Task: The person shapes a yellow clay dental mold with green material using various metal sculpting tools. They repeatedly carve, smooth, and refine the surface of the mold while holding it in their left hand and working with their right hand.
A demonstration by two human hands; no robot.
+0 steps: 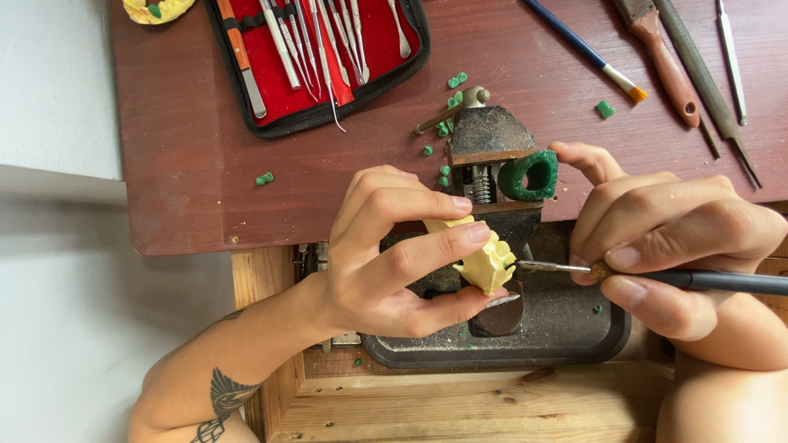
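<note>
Carving: pale yellow wax piece (486, 261), over the bench vise (492, 164), long axis tilted toward me.
My left hand (394, 246): pinches it between thumb and fingers.
My right hand (665, 238): grips the carving tool (657, 276), tip touching the piece's right side.
Beyond: green wax ring (529, 175).

Your hands crowd the bench vise (492, 156) at the desk's near edge: the left hand (394, 254) blocks its left side and the right hand (665, 238) its right, with the green wax ring (529, 175) just beside the jaws. Behind the vise, green wax chips (450, 107) litter the way, and the open tool case (316, 57) fills the far edge. Bare desk (189, 148) lies open along the left edge, while the brush (587, 51) and files (698, 66) bar the far right corner.
</note>
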